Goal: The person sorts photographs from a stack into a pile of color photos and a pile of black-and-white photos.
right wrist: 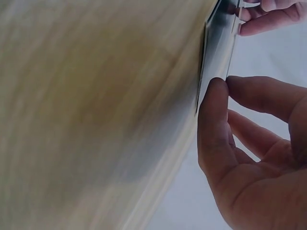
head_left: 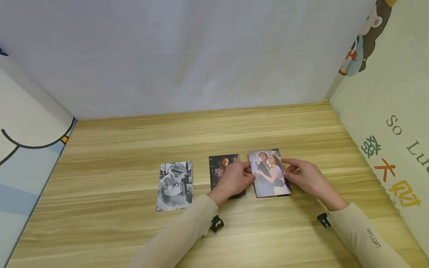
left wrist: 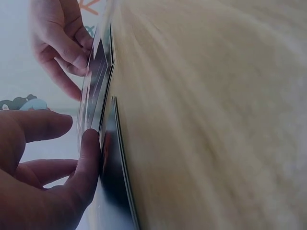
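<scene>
A colour photo card (head_left: pixel 270 173) with an embracing couple lies between both hands, on top of at least one other card. My left hand (head_left: pixel 236 178) holds its left edge with thumb and fingertips. On the opposite edge, my right hand (head_left: pixel 306 178) pinches with thumb and forefinger. In the right wrist view, those right fingertips (right wrist: pixel 217 88) meet at the card's rim. A dark photo card (head_left: pixel 215 169) lies left of it, partly hidden under my left hand. Farther left is a black-and-white photo card (head_left: pixel 175 186).
The cards lie on a wood-grain table (head_left: pixel 117 149). A pale cloth wall (head_left: pixel 167 56) rises behind it. Printed panels stand at the left (head_left: pixel 30 111) and right (head_left: pixel 385 130) sides. Dark wrist straps (head_left: pixel 217 224) show at the sleeves.
</scene>
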The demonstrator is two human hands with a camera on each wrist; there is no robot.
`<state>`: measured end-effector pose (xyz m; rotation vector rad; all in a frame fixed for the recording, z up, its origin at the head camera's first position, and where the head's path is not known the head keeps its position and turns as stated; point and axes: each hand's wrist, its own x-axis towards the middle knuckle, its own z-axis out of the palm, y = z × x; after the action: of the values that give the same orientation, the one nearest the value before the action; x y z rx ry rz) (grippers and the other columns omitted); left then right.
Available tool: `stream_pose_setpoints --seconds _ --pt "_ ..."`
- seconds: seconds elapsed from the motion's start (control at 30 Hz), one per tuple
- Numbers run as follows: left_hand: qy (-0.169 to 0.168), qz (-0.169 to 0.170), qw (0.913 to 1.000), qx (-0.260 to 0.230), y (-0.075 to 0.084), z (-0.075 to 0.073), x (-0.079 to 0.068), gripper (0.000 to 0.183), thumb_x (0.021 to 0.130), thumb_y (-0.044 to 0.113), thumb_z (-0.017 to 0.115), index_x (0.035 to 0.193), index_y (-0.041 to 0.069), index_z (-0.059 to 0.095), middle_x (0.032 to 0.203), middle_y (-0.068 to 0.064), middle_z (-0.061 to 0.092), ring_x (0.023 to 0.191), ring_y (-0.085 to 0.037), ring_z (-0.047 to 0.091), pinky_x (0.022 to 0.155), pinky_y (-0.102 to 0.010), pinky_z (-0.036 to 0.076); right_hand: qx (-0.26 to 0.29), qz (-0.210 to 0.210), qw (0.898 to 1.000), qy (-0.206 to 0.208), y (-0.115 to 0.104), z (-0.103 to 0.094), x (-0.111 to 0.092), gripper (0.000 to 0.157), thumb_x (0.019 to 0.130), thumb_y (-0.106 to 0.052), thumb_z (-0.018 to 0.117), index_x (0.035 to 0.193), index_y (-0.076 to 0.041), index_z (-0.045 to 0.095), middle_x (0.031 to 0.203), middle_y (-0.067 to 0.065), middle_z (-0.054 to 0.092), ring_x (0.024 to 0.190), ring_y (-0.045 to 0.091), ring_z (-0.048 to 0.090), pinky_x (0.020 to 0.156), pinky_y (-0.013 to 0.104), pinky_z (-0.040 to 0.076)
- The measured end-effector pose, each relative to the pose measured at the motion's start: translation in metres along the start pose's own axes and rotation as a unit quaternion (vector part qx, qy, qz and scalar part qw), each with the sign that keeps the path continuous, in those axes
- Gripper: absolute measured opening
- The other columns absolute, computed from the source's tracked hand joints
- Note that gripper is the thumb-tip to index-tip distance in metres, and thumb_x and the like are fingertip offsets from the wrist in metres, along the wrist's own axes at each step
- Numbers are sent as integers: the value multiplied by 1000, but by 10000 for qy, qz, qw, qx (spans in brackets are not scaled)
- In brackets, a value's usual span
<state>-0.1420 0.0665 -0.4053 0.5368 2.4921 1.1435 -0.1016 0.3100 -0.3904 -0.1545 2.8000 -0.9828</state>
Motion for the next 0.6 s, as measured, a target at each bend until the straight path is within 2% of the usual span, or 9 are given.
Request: stream_pose_setpoints --seconds 0.13,0.27,0.33,0.4,0.47,0.6 --pt "13 -9 10000 64 -1 -1 1 28 93 10 71 119 1 74 105 -8 75 83 -12 66 74 -26 55 -56 0 10000 -14 0 0 2 48 91 -2 66 137 10 59 91 9 70 80 21 64 67 33 47" --pt "-38 -65 9999 127 0 -1 2 9 95 13 70 97 5 75 116 -11 74 64 -9 53 63 -23 45 -93 61 9999 -44 -1 0 3 48 91 -2 66 137 9 59 92 9 70 81 21 64 68 33 47" --pt "-92 -89 9998 157 0 -1 2 11 95 14 70 86 8 70 109 -9 73 57 -8 45 58 -22 39 -116 80 9999 -50 -1 0 3 48 91 -2 66 137 9 59 92 9 70 80 21 63 68 33 46" --pt "-138 -95 9997 176 1 -1 3 16 96 14 69 81 10 64 96 -5 69 54 -9 40 55 -23 34 -123 98 9999 -57 -1 0 4 48 90 -2 65 137 9 60 92 9 70 80 21 63 67 33 46" --pt "-154 -60 9996 232 1 -2 3 18 96 15 69 81 11 61 82 0 60 55 -9 39 55 -23 32 -124 91 9999 -60 0 0 4 48 90 -2 65 137 9 60 91 9 70 79 20 62 67 33 46" --pt "-119 15 9994 310 3 -2 3 23 96 16 70 78 12 57 71 5 49 56 -10 40 54 -23 30 -120 76 9999 -74 1 0 4 48 89 -2 64 136 10 60 90 8 70 77 19 62 66 33 45"
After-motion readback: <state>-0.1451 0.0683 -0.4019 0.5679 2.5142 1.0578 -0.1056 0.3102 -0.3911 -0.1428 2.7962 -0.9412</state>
